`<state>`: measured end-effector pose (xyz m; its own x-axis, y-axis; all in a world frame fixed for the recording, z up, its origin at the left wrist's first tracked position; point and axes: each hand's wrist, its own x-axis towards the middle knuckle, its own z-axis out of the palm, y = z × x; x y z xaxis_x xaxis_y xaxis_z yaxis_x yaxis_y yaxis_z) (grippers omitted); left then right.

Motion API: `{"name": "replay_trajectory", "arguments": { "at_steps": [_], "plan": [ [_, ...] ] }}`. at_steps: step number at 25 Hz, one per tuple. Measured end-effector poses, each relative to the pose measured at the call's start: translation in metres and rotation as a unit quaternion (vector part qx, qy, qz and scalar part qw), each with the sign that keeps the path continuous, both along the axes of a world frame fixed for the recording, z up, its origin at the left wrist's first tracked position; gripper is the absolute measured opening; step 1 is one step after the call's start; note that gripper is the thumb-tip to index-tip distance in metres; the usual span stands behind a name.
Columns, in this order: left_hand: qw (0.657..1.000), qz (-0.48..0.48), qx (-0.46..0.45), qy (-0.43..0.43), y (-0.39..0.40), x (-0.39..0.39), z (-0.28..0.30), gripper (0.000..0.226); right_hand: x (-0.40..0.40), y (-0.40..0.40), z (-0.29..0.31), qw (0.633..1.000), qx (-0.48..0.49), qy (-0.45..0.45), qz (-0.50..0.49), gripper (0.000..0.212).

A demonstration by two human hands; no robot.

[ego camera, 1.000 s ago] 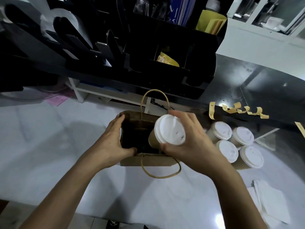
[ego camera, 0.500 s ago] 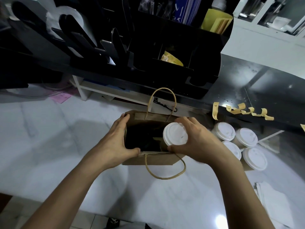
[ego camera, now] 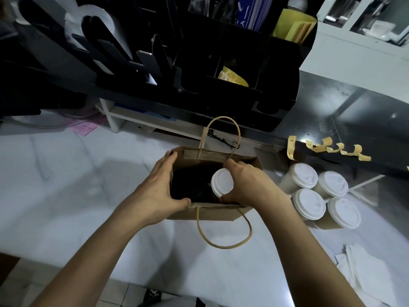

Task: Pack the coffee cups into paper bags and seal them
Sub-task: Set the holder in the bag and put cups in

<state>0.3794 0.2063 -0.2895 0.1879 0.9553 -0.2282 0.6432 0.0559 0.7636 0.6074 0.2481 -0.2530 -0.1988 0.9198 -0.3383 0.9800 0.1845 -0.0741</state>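
Observation:
A brown paper bag [ego camera: 212, 214] with twine handles stands open on the white counter. My left hand [ego camera: 159, 191] grips the bag's left rim, thumb on the near edge, fingers on the far edge. My right hand [ego camera: 247, 185] holds a coffee cup with a white lid [ego camera: 222, 182] by its rim, sunk into the right half of the bag's mouth. Only the lid shows; the cup body is hidden inside. Several more lidded cups [ego camera: 309, 203] stand in a cluster just right of the bag.
A strip of yellow smiley stickers [ego camera: 327, 148] hangs on the dark counter edge behind the cups. A black organizer rack [ego camera: 221, 69] fills the back. White napkins [ego camera: 374, 269] lie at the right front. A pink paper [ego camera: 85, 127] lies far left.
My right hand has lowered the cup from above the bag's mouth down into the bag. My left hand has kept its hold on the rim.

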Motion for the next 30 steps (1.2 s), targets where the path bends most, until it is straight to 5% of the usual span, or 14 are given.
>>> {"name": "replay_trajectory", "arguments": {
  "at_steps": [22,30],
  "plan": [
    [1.000,0.005,-0.014,0.004,0.000,0.002,-0.001,0.117,0.001,0.006,-0.019,1.000,-0.022,-0.011,-0.009,0.082],
    [1.000,0.002,-0.012,0.002,-0.001,0.001,-0.001,0.117,-0.007,0.008,-0.032,0.999,-0.020,-0.040,0.012,0.062]
  ]
}}
